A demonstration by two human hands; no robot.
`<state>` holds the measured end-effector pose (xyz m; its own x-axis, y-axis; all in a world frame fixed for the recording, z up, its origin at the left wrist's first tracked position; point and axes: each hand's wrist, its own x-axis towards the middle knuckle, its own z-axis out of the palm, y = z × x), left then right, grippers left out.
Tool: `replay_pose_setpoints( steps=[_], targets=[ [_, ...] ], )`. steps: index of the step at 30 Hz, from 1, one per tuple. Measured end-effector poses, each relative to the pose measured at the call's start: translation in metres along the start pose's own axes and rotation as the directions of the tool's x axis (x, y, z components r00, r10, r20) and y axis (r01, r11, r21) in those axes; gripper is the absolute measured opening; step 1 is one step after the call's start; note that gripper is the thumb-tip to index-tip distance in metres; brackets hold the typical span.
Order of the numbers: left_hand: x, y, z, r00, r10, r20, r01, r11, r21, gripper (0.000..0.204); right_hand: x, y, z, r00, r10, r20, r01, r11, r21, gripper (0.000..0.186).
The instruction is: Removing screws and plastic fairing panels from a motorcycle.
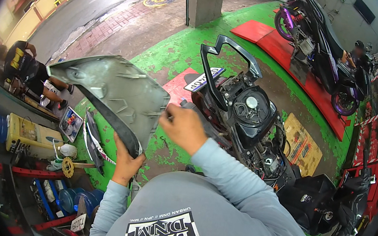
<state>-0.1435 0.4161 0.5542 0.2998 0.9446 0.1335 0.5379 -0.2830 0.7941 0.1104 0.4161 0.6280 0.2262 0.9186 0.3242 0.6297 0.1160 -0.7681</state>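
My left hand [127, 161] grips the lower end of a large motorcycle body panel [119, 86] and holds it up, tilted. Its grey, dusty inner side with ribs and tabs faces me; a black trim strip runs along its lower edge. Beside the panel's right edge is my right hand [185, 128], its fingers curled into a pinch. What those fingers hold, if anything, is hidden. Right of the panel stands a partly stripped scooter [256, 126], its black grab rail [215, 81] fitted and its inner parts exposed.
Another black scooter [320, 49] stands on a red ramp [273, 46] at the far right. A person [25, 67] sits at the left near a tool tray [71, 124]. Another panel [94, 141] leans at the left by a yellow container [31, 131]. A pillar [206, 2] rises at the back.
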Motion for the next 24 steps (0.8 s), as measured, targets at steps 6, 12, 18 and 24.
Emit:
replay_pose_setpoints(
  steps=[6, 12, 18, 24],
  targets=[
    [-0.011, -0.030, -0.018, 0.988, -0.069, -0.141, 0.076, 0.996, 0.043, 0.118, -0.041, 0.111, -0.104, 0.887, 0.358, -0.291, -0.432, 0.866, -0.251, 0.031],
    [-0.017, -0.045, -0.045, 0.973, -0.126, -0.195, 0.114, 0.991, -0.070, 0.117, -0.079, 0.210, -0.148, 0.798, 0.437, -0.416, -0.597, 0.667, -0.445, 0.037],
    [-0.025, -0.055, -0.060, 0.973, -0.156, -0.172, 0.173, 0.981, 0.089, 0.119, -0.075, 0.199, -0.144, 0.762, 0.416, -0.496, -0.631, 0.651, -0.423, 0.036],
    [-0.020, -0.055, -0.082, 0.976, -0.187, -0.107, 0.192, 0.981, 0.036, 0.118, -0.027, 0.055, -0.053, 0.934, 0.342, 0.104, -0.339, 0.940, -0.046, 0.044]
  ],
)
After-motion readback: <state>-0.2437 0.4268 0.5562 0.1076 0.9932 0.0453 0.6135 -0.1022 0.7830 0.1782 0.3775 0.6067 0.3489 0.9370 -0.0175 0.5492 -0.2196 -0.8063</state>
